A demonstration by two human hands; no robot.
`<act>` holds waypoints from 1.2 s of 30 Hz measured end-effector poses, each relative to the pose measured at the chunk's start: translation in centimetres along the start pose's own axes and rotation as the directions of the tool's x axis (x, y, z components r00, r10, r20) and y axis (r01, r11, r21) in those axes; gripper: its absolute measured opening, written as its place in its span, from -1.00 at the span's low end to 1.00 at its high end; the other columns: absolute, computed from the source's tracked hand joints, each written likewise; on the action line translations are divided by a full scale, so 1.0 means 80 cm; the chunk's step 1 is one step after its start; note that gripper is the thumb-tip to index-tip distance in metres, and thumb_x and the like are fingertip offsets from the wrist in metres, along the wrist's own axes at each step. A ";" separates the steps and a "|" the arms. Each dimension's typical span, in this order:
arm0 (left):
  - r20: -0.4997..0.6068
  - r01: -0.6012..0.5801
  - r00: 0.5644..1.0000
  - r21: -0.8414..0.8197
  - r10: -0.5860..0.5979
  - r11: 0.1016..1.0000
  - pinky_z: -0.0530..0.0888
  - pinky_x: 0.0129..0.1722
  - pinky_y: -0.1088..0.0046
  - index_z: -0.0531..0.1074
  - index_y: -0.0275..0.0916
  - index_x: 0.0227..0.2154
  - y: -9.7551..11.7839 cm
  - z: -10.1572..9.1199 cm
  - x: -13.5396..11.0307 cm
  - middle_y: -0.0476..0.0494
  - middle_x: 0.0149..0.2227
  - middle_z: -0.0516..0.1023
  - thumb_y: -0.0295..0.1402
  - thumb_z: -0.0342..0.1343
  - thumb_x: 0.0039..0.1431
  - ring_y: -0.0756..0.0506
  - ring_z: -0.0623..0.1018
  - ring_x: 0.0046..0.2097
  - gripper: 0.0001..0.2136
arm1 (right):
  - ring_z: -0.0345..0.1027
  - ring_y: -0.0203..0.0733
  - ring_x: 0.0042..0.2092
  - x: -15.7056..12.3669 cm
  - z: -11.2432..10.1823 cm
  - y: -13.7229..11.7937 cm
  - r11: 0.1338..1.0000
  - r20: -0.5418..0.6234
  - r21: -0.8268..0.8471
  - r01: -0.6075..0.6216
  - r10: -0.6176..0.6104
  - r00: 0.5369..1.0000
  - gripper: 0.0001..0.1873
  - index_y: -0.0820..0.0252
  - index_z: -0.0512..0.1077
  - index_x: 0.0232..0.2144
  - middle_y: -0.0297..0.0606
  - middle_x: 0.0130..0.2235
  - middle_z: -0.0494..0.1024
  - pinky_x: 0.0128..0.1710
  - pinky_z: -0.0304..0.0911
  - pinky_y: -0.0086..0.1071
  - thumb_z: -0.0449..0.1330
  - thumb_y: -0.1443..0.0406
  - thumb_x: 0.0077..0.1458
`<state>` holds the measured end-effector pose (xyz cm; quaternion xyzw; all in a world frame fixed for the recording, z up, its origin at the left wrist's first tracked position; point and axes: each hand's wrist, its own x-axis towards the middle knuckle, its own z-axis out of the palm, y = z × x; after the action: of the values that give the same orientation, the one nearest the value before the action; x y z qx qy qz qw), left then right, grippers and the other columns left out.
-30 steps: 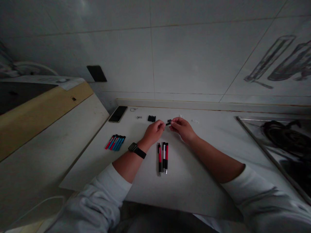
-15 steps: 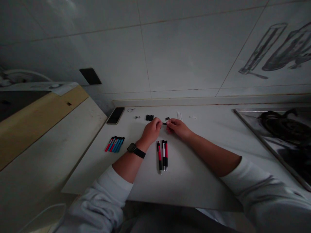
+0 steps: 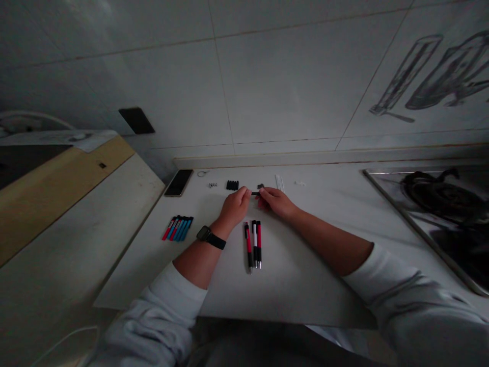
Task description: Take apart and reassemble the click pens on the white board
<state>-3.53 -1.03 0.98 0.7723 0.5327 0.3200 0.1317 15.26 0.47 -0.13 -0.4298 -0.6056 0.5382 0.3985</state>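
Note:
My left hand [image 3: 234, 205], with a watch on its wrist, is closed in a pinch. Opposite it, my right hand [image 3: 278, 202] pinches too. A slim black pen part [image 3: 255, 193] shows in the narrow gap between the fingertips of both hands; its ends are hidden in the fingers. Just below the hands lie two red pens and a white pen [image 3: 255, 244] with black grips. Behind the hands sit several black rubber grips [image 3: 232, 185], small dark pieces [image 3: 260, 186] and thin white refill tubes [image 3: 280, 182].
Several red and blue pen barrels [image 3: 178, 228] lie in a row at the left, below a phone [image 3: 179, 182]. Springs [image 3: 213, 185] and small clear pieces [image 3: 300, 183] line the back of the white counter [image 3: 305, 285]. A gas hob [image 3: 431, 214] stands at the right.
The whole view has shifted slightly. Both hands stay together around the black pen part, with slightly more of it showing between the fingertips.

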 end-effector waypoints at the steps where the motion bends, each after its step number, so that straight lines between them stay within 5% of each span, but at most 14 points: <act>1: -0.002 0.000 1.000 0.003 0.000 1.000 0.20 -0.35 0.43 0.28 -0.17 -0.40 0.000 0.000 0.000 -0.02 -0.47 0.39 -0.13 -0.24 0.46 -0.04 0.36 -0.40 -0.63 | 0.31 -0.29 -0.47 0.000 0.000 0.001 1.000 0.015 -0.016 0.018 -0.018 1.000 -0.57 0.13 0.38 -0.33 -0.36 -0.47 0.46 -0.48 0.25 -0.42 0.16 -0.10 0.16; 16: -0.008 0.023 1.000 0.050 -0.022 0.999 0.19 -0.37 0.42 0.30 -0.17 -0.42 0.008 -0.005 -0.001 -0.04 -0.47 0.42 -0.17 -0.19 0.44 -0.06 0.40 -0.40 -0.66 | 0.29 -0.28 -0.47 0.002 -0.002 0.005 0.999 0.022 -0.040 0.037 -0.036 0.999 -0.65 0.12 0.34 -0.29 -0.39 -0.45 0.43 -0.45 0.26 -0.39 0.13 -0.03 0.18; 23: -0.093 0.128 0.986 -0.079 -0.135 0.989 0.24 -0.38 0.46 0.34 -0.19 -0.43 0.003 -0.012 0.006 -0.04 -0.49 0.45 -0.14 -0.21 0.45 -0.03 0.43 -0.41 -0.61 | 0.36 -0.26 -0.40 0.003 -0.005 0.007 0.947 -0.181 -0.213 0.240 -0.279 0.943 -0.76 0.10 0.39 -0.14 -0.32 -0.35 0.52 -0.36 0.32 -0.35 0.17 0.15 0.17; 30: -0.239 0.208 0.959 0.217 -0.155 0.954 0.34 -0.22 0.40 0.48 -0.18 -0.25 -0.058 -0.076 0.021 -0.14 -0.25 0.60 -0.19 -0.06 0.40 -0.10 0.53 -0.23 -0.74 | 0.34 -0.23 -0.40 0.003 -0.008 0.013 0.912 -0.133 -0.338 0.234 -0.293 0.947 -0.76 0.10 0.43 -0.14 -0.35 -0.42 0.48 -0.33 0.29 -0.33 0.18 0.16 0.17; 36: -0.173 0.313 0.950 0.501 -0.261 0.807 0.39 -0.12 0.31 0.56 -0.18 -0.13 -0.111 -0.096 0.019 -0.26 -0.09 0.59 -0.39 -0.01 0.32 -0.20 0.55 -0.08 -0.76 | 0.35 -0.23 -0.39 0.002 -0.007 0.013 0.904 -0.072 -0.358 0.236 -0.278 0.958 -0.74 0.09 0.46 -0.13 -0.34 -0.39 0.49 -0.32 0.27 -0.33 0.19 0.15 0.16</act>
<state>-14.66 2.80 2.52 0.6730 0.7157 0.1762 -0.0619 15.84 0.87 -1.11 -0.4412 -0.7166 0.3391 0.4206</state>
